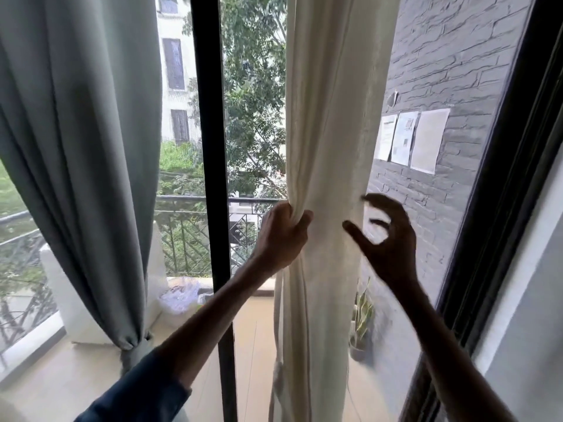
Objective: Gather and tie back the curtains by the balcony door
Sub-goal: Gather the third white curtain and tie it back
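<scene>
Left hand (281,236) gripping cream curtain (323,147) edge, right hand (387,239) spread beside it

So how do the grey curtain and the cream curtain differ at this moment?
The grey curtain is already cinched near its bottom by a tie; the cream curtain has no tie around it that I can see. No hand touches the grey curtain; the left hand grips the cream curtain's bunched edge, while the right hand is open beside it. Both hang full length at the balcony door.
</scene>
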